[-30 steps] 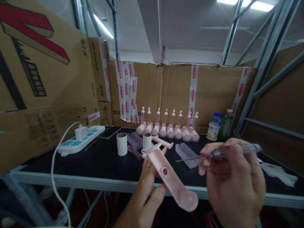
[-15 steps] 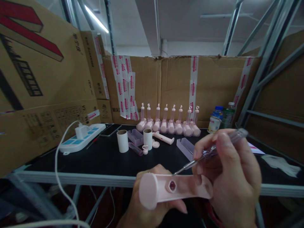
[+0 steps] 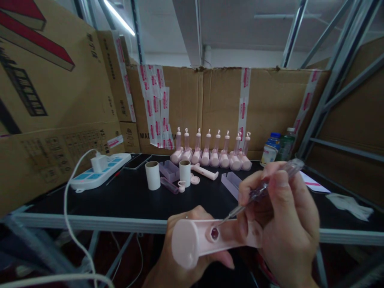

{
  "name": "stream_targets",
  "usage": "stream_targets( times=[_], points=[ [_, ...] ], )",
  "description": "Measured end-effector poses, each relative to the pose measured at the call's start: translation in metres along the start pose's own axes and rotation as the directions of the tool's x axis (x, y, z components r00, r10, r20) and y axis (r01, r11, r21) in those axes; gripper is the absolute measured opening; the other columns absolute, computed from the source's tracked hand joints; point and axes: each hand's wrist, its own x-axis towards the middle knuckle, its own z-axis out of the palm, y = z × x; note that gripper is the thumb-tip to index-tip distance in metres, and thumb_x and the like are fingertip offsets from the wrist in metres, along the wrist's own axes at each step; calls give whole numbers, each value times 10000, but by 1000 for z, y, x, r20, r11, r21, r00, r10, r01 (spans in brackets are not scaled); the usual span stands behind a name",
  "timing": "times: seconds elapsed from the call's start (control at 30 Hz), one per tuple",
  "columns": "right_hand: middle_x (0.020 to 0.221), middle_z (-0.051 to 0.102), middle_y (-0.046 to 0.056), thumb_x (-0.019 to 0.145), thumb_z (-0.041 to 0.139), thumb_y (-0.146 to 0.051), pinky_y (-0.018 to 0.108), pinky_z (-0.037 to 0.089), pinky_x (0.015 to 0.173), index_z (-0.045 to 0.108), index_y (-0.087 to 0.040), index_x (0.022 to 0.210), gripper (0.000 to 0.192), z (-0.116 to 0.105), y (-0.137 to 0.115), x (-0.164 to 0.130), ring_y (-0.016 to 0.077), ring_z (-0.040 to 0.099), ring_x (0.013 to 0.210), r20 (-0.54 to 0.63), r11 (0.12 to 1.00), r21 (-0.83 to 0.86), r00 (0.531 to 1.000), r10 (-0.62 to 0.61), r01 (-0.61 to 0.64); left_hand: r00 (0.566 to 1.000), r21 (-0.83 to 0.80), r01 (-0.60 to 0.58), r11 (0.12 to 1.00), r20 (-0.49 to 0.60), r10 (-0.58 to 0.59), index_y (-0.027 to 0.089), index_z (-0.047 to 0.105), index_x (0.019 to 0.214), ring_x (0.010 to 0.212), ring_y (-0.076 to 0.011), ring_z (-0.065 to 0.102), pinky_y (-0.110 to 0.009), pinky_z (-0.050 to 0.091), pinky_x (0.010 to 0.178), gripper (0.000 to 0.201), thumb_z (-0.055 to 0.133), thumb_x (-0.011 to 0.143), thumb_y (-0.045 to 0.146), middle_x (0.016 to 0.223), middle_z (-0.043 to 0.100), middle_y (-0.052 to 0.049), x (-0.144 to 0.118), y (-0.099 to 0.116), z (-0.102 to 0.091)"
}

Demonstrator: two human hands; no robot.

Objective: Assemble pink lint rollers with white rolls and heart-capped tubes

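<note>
My left hand (image 3: 177, 256) is wrapped from behind and below round a pale pink plastic housing (image 3: 185, 244), a trough-like piece with a round end and a raised hole with something dark red inside. In my right hand (image 3: 288, 224) is a screwdriver (image 3: 261, 190) with a clear handle, held slanted like a pen. The thin shaft points down to the left, and its tip is at the edge of the hole. My right fingers also lie close against the right end of the housing; whether they grip it I cannot tell.
Several pink assembled pieces (image 3: 215, 159) stand in a row at the back. Nearer are two white tubes (image 3: 153, 176), a lilac tray (image 3: 231, 184) and a loose pink part (image 3: 206, 172). A power strip (image 3: 99, 174) lies left; bottles (image 3: 271, 150) and a white cloth (image 3: 349, 205) are right.
The screwdriver tip has come down from the housing's upper rim to the edge of the hole. Both hands and the housing have shifted slightly left; the whole view has moved a little.
</note>
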Motion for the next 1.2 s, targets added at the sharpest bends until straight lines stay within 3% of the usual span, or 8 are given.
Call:
stream_targets(
  times=[0.23,0.53,0.73,0.97,1.2],
  points=[
    [647,630,-69,1042,551,-403,115,411,299,504,-248,959,182,-1,0,2,57,499,333,8,1000,-13,1000,16,-16,998,-109,58,992,-6,-59,243,627,721,530,-112,633,-218,481,568,370,676,910,557,570,635,44,-10,-10,3],
    [657,601,-62,1030,571,-433,131,447,303,524,-250,976,197,-7,3,10,78,490,407,105,986,-1,981,165,-166,998,-19,26,999,55,-25,248,625,836,561,-102,650,-223,464,593,334,655,921,569,653,680,35,-10,-11,-2],
    [670,586,-59,1021,571,-458,123,440,300,519,-246,927,238,-8,6,17,70,446,417,195,967,14,950,245,-253,998,16,11,1000,59,-12,220,543,709,488,-74,554,-209,410,518,454,663,884,622,587,583,56,-9,-14,1],
    [669,586,-58,1033,555,-456,136,467,331,532,-245,938,232,-13,14,19,72,469,414,195,960,11,942,273,-280,989,-60,107,992,105,-100,208,577,697,528,-92,561,-226,424,541,462,692,854,627,621,599,40,-14,-20,4],
    [680,591,-51,1014,588,-462,134,462,358,531,-241,962,233,-14,18,21,79,465,462,175,949,30,937,303,-312,989,90,35,995,141,-48,198,621,572,540,-105,597,-242,423,552,599,536,933,668,607,627,6,-8,-16,3]
  ],
)
